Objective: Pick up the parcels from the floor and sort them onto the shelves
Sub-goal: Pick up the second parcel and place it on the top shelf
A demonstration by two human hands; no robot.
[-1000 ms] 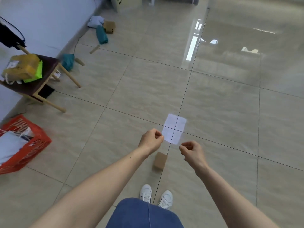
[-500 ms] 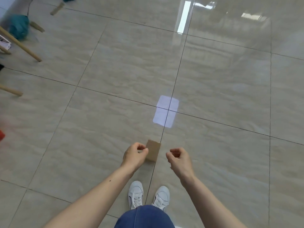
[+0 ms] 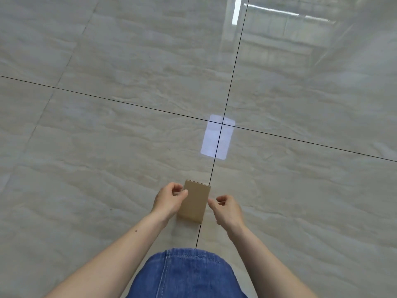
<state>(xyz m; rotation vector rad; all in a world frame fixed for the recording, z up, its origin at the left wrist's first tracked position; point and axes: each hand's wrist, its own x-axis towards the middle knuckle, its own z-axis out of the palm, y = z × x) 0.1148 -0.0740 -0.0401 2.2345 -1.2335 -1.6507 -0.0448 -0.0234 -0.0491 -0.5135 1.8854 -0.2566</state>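
Cardboard parcel (image 3: 194, 201), on the floor tiles (image 3: 107, 147) a second ago, now sits low-centre in frame pinched by the left hand (image 3: 169, 201), right hand (image 3: 225, 209) loosely curled and empty alongside — pickup done, shelves next.

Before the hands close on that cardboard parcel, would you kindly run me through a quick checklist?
1. Cardboard parcel in view on the floor: ok.
2. Left hand beside the parcel's left edge: ok.
3. Right hand beside its right edge: ok.
4. Either hand already gripping the parcel: cannot tell.
5. Floor around the parcel free of clutter: ok.
6. Shelves in sight for sorting: not ok.
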